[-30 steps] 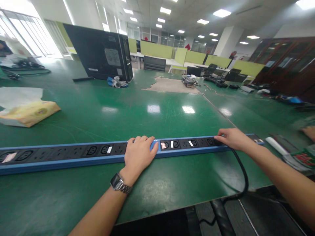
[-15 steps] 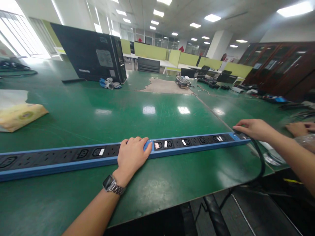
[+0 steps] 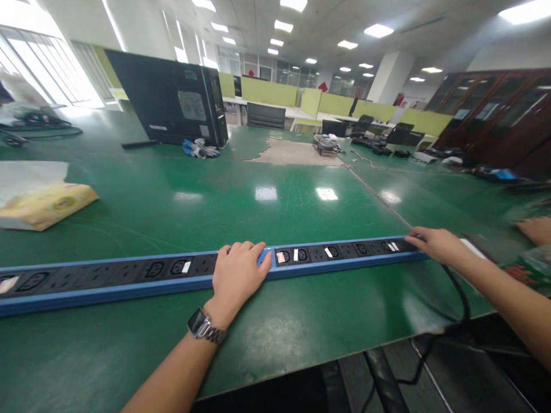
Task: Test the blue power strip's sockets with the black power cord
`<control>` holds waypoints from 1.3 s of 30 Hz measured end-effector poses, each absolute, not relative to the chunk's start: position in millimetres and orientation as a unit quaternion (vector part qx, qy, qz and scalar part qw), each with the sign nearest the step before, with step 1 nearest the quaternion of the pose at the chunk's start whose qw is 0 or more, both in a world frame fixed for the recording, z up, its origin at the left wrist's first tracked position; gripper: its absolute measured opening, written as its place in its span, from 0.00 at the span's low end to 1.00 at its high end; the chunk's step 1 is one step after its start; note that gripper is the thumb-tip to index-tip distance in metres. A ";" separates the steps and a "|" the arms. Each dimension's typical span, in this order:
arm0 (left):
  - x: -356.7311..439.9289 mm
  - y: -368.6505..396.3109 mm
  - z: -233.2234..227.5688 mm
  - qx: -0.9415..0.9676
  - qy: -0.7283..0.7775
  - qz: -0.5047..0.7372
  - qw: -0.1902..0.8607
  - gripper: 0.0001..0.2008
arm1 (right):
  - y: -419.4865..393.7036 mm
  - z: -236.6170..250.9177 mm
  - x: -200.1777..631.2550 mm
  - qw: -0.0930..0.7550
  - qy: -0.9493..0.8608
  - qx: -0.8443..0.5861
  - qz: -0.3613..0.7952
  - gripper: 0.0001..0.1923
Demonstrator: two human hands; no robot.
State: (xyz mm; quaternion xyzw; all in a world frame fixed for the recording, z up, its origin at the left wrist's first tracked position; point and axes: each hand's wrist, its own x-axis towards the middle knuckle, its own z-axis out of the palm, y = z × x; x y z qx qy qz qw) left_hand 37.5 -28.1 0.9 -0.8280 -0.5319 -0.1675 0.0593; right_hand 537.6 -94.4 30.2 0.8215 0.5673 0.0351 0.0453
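Observation:
A long blue and black power strip [image 3: 159, 269] lies across the green table, with rows of sockets and several small white labels facing up. My left hand [image 3: 239, 269], with a watch [image 3: 206, 326] on its wrist, is wrapped over the strip near its middle. At the strip's right end, my right hand [image 3: 433, 244] has its fingers closed over the end, which it hides. A black cable [image 3: 460, 287] runs from under my right hand and curves down past the table's front edge.
A black computer case [image 3: 172, 97] stands at the back left, with gloves [image 3: 200, 148] beside it. A tissue pack [image 3: 51, 201] lies at left. Another person's hand [image 3: 536, 229] and a plastic bag [image 3: 529, 267] are at far right. Below the table edge is a black chair part [image 3: 383, 373].
My right hand has come down over the strip's right end, hiding more of it. My left hand keeps its place on the strip. The view has shifted slightly.

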 end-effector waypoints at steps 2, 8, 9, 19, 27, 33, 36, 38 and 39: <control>37.8 -28.3 1.1 -0.827 -0.533 -0.168 0.064 0.21 | -99.6 35.4 535.7 0.023 0.562 0.825 0.052 0.19; 38.4 -29.2 1.9 -0.824 -0.535 -0.175 0.063 0.21 | -104.0 70.7 485.1 -0.063 0.574 0.816 0.030 0.20; 38.3 -29.3 1.9 -0.824 -0.535 -0.175 0.062 0.21 | -101.0 72.1 472.0 -0.059 0.592 0.804 0.013 0.21; 37.5 -30.2 2.9 -0.827 -0.532 -0.173 0.053 0.21 | -75.3 45.8 423.0 0.003 0.626 0.778 0.052 0.19; 37.3 -30.1 1.1 -0.825 -0.531 -0.184 0.056 0.21 | -75.7 47.6 419.4 0.047 0.613 0.785 0.072 0.20; 36.9 -30.2 0.6 -0.826 -0.529 -0.188 0.055 0.21 | -84.0 34.0 403.8 0.069 0.600 0.790 0.108 0.20; 37.8 -30.2 0.1 -0.824 -0.531 -0.186 0.057 0.21 | -83.9 45.8 411.9 0.021 0.594 0.799 0.090 0.18; 38.4 -30.1 -0.2 -0.824 -0.532 -0.186 0.056 0.21 | -82.1 65.4 411.2 -0.040 0.570 0.815 0.098 0.18; 38.7 -30.0 -0.4 -0.824 -0.533 -0.187 0.055 0.21 | -81.1 76.5 405.7 -0.072 0.560 0.819 0.098 0.18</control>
